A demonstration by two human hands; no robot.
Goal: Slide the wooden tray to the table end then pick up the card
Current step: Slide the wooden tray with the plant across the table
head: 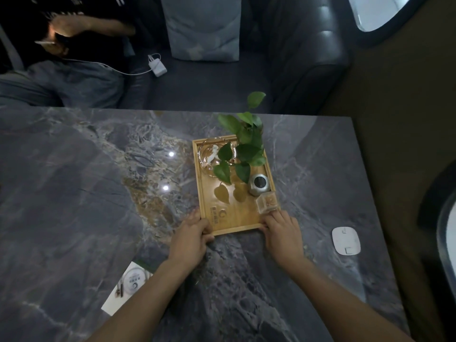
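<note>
On the marble table (pixel 74 193), the left hand (pixel 192 233) and right hand (pixel 281 228) each clamp a near corner of the wooden tray (pixel 234 218); the card (pixel 128 285) lies beside the left forearm.

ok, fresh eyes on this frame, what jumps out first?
The rectangular wooden tray mid-table, with the left hand and right hand gripping its near corners. On it, a leafy green plant by a clear glass dish. A white printed card lies near left on the grey marble table.
</note>
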